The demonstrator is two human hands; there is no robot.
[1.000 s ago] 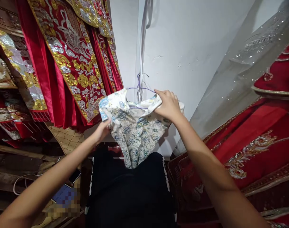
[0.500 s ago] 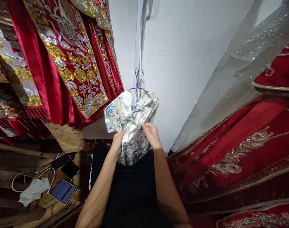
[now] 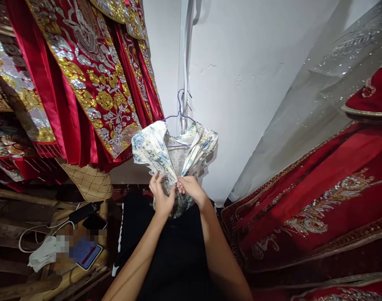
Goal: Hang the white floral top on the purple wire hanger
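Note:
A short-sleeved white blouse (image 3: 150,144) with a blue and yellow floral print hangs on a thin purple hanger (image 3: 179,112) in front of me. Its V-shaped neck is spread, and the hanger's lower bar shows inside. My right hand (image 3: 191,188) pinches the front edges at the bottom of the neckline. Close beside it, my left hand (image 3: 162,198) is against the blouse front with thumb and fingers apart. The lower part of the blouse is partly hidden behind both hands.
Red costumes with gold and silver sequins (image 3: 106,96) hang at left. Red embroidered garments (image 3: 304,200) and a sheer sparkly cloth (image 3: 288,113) fill the right. A bamboo stand (image 3: 65,278) at lower left bears a phone (image 3: 90,255), white cables and a white cloth (image 3: 42,253).
My left hand has let go of the blouse's side and moved right, fingers spreading. My right hand has moved down and left to the neckline's bottom. The blouse front now hangs wider.

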